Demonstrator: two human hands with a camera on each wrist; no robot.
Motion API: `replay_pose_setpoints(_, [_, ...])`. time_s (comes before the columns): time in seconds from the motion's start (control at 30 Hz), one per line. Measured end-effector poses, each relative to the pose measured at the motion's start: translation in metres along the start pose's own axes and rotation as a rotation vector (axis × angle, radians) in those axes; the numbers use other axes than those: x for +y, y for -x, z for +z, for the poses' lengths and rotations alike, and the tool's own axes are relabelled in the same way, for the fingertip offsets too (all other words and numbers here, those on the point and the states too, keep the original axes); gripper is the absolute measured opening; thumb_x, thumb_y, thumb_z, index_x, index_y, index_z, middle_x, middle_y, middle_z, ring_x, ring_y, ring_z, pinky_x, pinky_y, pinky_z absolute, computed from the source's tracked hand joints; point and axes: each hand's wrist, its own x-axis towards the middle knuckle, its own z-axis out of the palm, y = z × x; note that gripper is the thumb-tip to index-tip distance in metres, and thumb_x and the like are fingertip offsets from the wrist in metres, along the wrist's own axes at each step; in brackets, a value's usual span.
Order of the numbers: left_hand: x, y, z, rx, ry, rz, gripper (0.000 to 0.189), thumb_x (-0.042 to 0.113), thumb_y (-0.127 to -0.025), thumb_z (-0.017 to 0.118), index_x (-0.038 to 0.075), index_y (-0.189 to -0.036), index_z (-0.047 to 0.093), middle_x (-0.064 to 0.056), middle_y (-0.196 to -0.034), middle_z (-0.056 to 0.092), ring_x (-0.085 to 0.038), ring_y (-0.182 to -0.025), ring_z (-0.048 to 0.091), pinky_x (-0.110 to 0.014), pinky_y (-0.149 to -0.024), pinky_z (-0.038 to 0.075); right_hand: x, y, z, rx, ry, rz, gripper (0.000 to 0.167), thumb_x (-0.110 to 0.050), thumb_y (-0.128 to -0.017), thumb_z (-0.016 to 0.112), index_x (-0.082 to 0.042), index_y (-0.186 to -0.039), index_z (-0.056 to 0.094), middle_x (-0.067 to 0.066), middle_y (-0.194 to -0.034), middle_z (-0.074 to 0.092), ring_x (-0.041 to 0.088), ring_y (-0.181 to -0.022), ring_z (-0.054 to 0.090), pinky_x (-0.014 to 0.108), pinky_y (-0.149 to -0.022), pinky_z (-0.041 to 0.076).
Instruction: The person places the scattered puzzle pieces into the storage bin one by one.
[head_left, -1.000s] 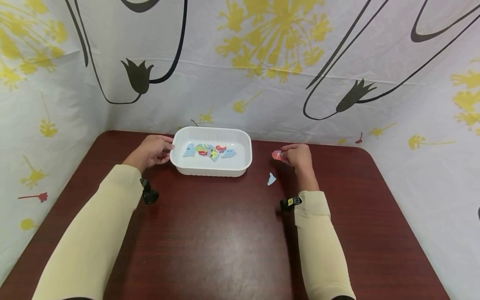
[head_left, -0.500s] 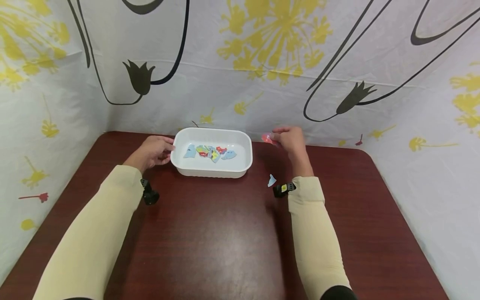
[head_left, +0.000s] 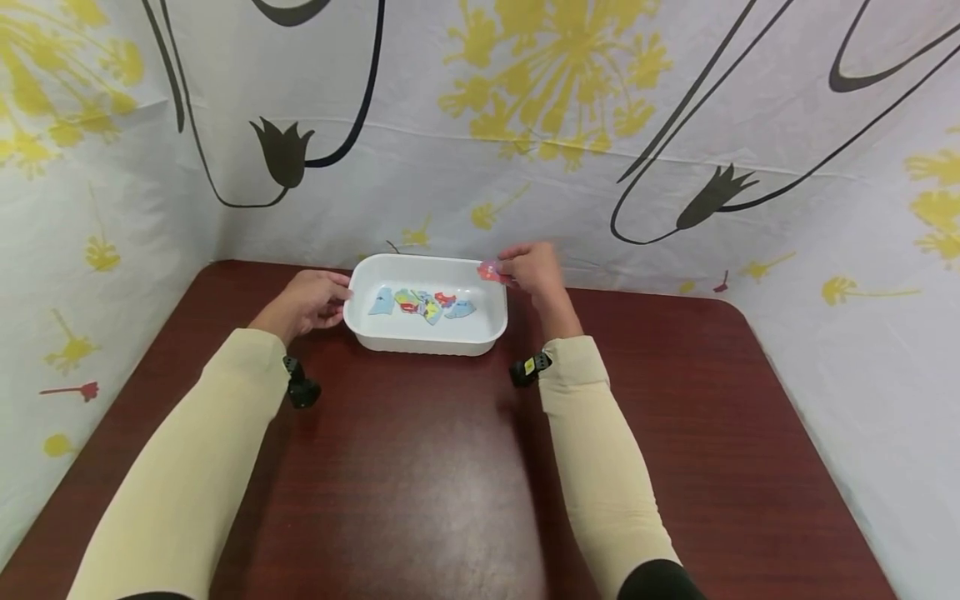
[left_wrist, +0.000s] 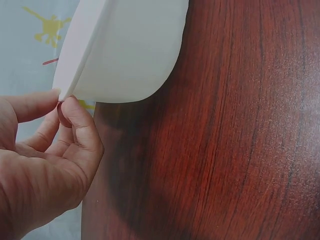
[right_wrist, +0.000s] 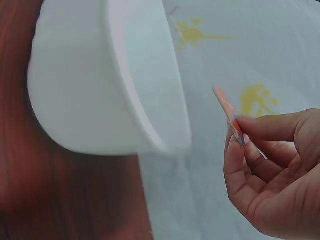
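A white rectangular plastic tray (head_left: 420, 340) stands near the back of the table. My left hand (head_left: 309, 302) pinches its left rim between thumb and fingers, as the left wrist view shows up close. At the tray's right rear corner, my right hand (head_left: 534, 268) holds a flat red puzzle piece (head_left: 489, 271) above the rim. In the right wrist view that thin piece (right_wrist: 229, 112) sits edge-on between thumb and fingertips, apart from the tray wall. Inside the tray lie several flat pieces, among them a light blue one (head_left: 382, 301) and a red one (head_left: 445, 299).
The dark red-brown wooden table (head_left: 405, 467) runs toward me in front of the tray. Behind it hangs a white cloth (head_left: 420, 183) with yellow and dark flower prints. Small black cameras are strapped to both wrists.
My right hand has lifted the red piece off the right side of the table and carried it left to the tray. The small light blue piece there is now hidden by the right arm.
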Motion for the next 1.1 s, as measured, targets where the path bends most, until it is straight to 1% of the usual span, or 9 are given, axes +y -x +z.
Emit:
replay_pose_setpoints(0.1, [0.0, 0.0, 0.0, 0.006, -0.003, -0.002, 0.039, 0.015, -0.099, 0.055, 0.009, -0.137, 0.05, -0.008, -0.109, 0.05, -0.015, -0.078, 0.051, -0.023, -0.067, 0.051, 0.0, -0.002, 0.01, -0.01, -0.004, -0.002, 0.019, -0.005, -0.089, 0.068, -0.001, -0.107, 0.071, 0.014, -0.097, 0.067, 0.016, -0.069, 0.061, 0.043, -0.083, 0.055])
replay_pose_setpoints(0.17, [0.0, -0.001, 0.0, 0.009, -0.004, -0.004, 0.039, 0.015, -0.099, 0.055, 0.01, -0.136, 0.05, -0.008, -0.11, 0.05, -0.015, -0.079, 0.051, -0.023, -0.067, 0.051, 0.001, -0.003, 0.017, -0.019, 0.006, 0.0, 0.018, -0.005, -0.088, 0.068, -0.001, -0.106, 0.071, 0.014, -0.096, 0.067, 0.016, -0.068, 0.06, 0.041, -0.081, 0.056])
replay_pose_setpoints(0.27, [0.0, -0.001, 0.0, 0.012, -0.009, -0.005, 0.038, 0.016, -0.099, 0.055, 0.01, -0.136, 0.05, -0.008, -0.111, 0.049, -0.016, -0.08, 0.051, -0.023, -0.067, 0.051, 0.0, -0.002, 0.026, -0.038, 0.021, -0.001, 0.017, -0.004, -0.089, 0.068, -0.001, -0.105, 0.071, 0.014, -0.097, 0.067, 0.016, -0.069, 0.06, 0.04, -0.08, 0.056])
replay_pose_setpoints(0.4, [0.0, -0.002, 0.0, 0.02, -0.009, -0.01, 0.038, 0.017, -0.099, 0.054, 0.01, -0.137, 0.05, -0.008, -0.112, 0.049, -0.017, -0.083, 0.051, -0.023, -0.067, 0.051, -0.002, -0.001, 0.038, -0.057, 0.044, -0.003, 0.015, -0.004, -0.089, 0.067, -0.001, -0.103, 0.072, 0.014, -0.096, 0.067, 0.016, -0.071, 0.06, 0.041, -0.082, 0.056])
replay_pose_setpoints(0.5, [0.001, -0.001, 0.001, 0.023, -0.004, -0.014, 0.039, 0.017, -0.099, 0.055, 0.01, -0.137, 0.05, -0.008, -0.113, 0.048, -0.017, -0.083, 0.051, -0.022, -0.067, 0.051, -0.002, 0.0, 0.048, -0.073, 0.062, -0.013, 0.014, -0.003, -0.087, 0.068, 0.0, -0.1, 0.073, 0.014, -0.091, 0.069, 0.015, -0.069, 0.061, 0.038, -0.078, 0.057])
replay_pose_setpoints(0.63, [0.001, -0.001, 0.002, 0.021, 0.004, -0.019, 0.039, 0.016, -0.099, 0.055, 0.01, -0.137, 0.05, -0.008, -0.112, 0.048, -0.016, -0.081, 0.051, -0.022, -0.066, 0.051, 0.002, 0.001, 0.062, -0.109, 0.091, -0.031, 0.014, -0.001, -0.086, 0.069, 0.001, -0.099, 0.074, 0.014, -0.087, 0.07, 0.014, -0.066, 0.06, 0.031, -0.067, 0.055])
replay_pose_setpoints(0.83, [0.0, -0.002, 0.002, 0.024, 0.006, -0.018, 0.038, 0.016, -0.099, 0.055, 0.01, -0.136, 0.051, -0.008, -0.113, 0.049, -0.016, -0.08, 0.051, -0.022, -0.066, 0.052, 0.006, 0.003, 0.085, -0.137, 0.171, -0.031, 0.012, -0.002, -0.084, 0.07, -0.002, -0.094, 0.076, 0.009, -0.084, 0.069, 0.012, -0.06, 0.054, 0.035, -0.067, 0.055])
replay_pose_setpoints(0.97, [-0.001, -0.004, 0.002, 0.033, 0.011, -0.019, 0.037, 0.016, -0.098, 0.055, 0.01, -0.135, 0.051, -0.007, -0.111, 0.049, -0.015, -0.079, 0.051, -0.022, -0.065, 0.051, 0.006, 0.004, 0.101, -0.158, 0.207, -0.034, 0.012, -0.002, -0.082, 0.069, -0.003, -0.092, 0.077, 0.007, -0.078, 0.068, 0.012, -0.06, 0.052, 0.028, -0.056, 0.05])
replay_pose_setpoints(1.1, [0.0, -0.004, 0.003, 0.035, 0.019, -0.02, 0.038, 0.016, -0.098, 0.055, 0.01, -0.136, 0.051, -0.007, -0.111, 0.049, -0.016, -0.08, 0.051, -0.023, -0.067, 0.052, 0.005, 0.005, 0.112, -0.182, 0.226, -0.03, 0.014, -0.001, -0.081, 0.07, -0.004, -0.093, 0.077, 0.007, -0.081, 0.068, 0.013, -0.06, 0.054, 0.022, -0.049, 0.045])
